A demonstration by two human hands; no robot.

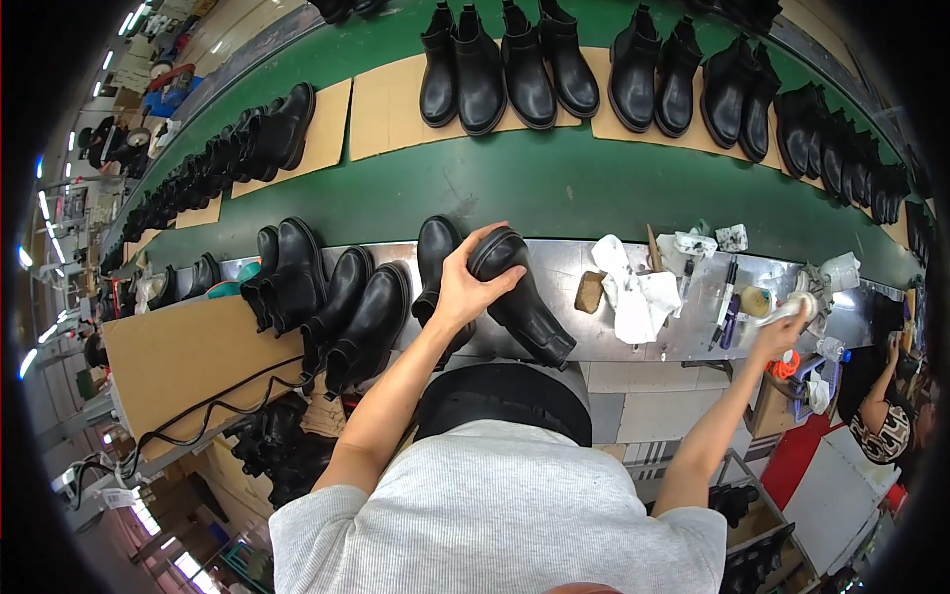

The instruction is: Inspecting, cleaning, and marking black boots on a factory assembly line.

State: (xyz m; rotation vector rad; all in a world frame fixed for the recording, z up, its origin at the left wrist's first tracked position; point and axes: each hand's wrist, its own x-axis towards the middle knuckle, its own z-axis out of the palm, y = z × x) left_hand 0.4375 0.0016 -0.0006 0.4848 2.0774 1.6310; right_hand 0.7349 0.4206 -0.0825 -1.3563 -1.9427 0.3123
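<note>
Black boot (pixel 526 309) here, held round the toe by a half-curled left hand (pixel 468 284); and out to the side, the right hand (pixel 776 340) clutches white cloth (pixel 798 305).

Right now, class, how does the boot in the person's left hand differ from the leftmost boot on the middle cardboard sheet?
The held boot is in the grip of the left hand; the standing boot is untouched. The held boot is tilted, toe toward the picture's top; the standing boot is upright, toe toward the bottom. Both are glossy black with rounded toes.
</note>
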